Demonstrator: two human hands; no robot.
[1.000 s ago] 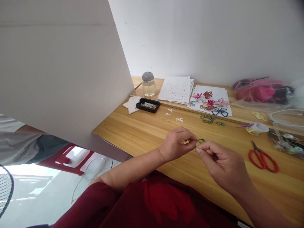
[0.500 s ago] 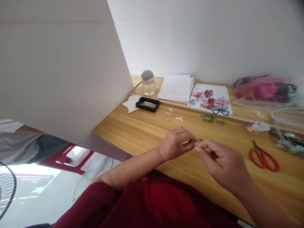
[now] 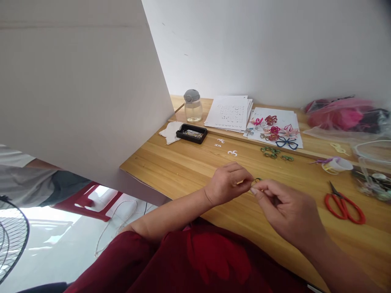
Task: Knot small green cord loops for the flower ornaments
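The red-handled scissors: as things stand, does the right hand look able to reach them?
Probably yes: the red-handled scissors lie to the right of the right hand, with nothing seen between them. However, that hand seems to be pinching a small dark loop.

A pale brown, wood-grained worktop [image 3: 183, 173] carries a rectangular black tray [image 3: 201, 139] touching a crumpled white piece of cloth or paper [image 3: 169, 132], small white crescent-shaped cutouts [image 3: 232, 153], looped green pieces [image 3: 270, 155], a translucent white cup [image 3: 339, 165] and red-handled scissors [image 3: 339, 197]. Along its back, a raised wooden ledge [image 3: 314, 145] bears a clear bottle with a grey lid [image 3: 193, 112], stacked white sheets [image 3: 226, 112] and a translucent bag with pink contents [image 3: 348, 117].
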